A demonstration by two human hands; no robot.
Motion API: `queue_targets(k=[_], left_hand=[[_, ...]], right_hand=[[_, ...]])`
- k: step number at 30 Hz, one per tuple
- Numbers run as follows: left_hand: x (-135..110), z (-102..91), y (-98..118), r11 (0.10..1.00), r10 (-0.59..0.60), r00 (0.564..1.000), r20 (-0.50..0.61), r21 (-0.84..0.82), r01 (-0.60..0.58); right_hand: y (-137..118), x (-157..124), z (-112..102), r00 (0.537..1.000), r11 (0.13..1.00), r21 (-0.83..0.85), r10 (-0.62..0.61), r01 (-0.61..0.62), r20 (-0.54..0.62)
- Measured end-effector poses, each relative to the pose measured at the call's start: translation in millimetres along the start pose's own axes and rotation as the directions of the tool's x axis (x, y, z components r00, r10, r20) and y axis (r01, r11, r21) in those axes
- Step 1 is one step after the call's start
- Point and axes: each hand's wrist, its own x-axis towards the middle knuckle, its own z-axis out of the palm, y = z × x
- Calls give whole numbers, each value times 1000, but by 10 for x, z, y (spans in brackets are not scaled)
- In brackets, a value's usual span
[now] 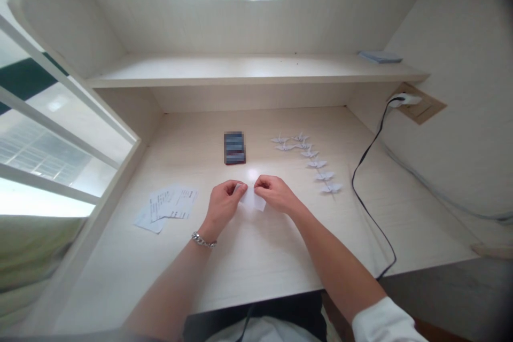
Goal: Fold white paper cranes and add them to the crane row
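Observation:
My left hand and my right hand meet over the middle of the pale wooden desk. Both pinch a small white sheet of paper between fingers and thumbs, just above the desktop. A chain bracelet sits on my left wrist. To the right of the hands, a curved row of several small white folded paper cranes lies on the desk.
Printed paper slips lie left of the hands. A dark blurred rectangular object lies behind them. A black cable runs from a wall plug across the desk's right side. A shelf above holds a bluish pad.

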Motion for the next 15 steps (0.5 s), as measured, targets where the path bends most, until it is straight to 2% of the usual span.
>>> queue_targets(k=[4,8,10,13,15], left_hand=[[62,-128,-57,995,-42,993,-106,-98,31],[90,-110,-108,986,-90,982,-165,-152,65],[90,-75,-111,986,-104,983,-150,-143,82],[83,-50,-75,998,-70,994,-78,-6,70],[75,-48,-28,982,-9,1000,9,190,7]], right_hand=[[156,-25,-105,991,970,203,132,-131,9],[269,37,-67,985,953,266,162,-142,-53],[289,102,20,988,942,306,153,-141,-14],[305,165,136,989,949,284,148,-138,-14],[307,156,163,990,958,255,140,-133,-9]])
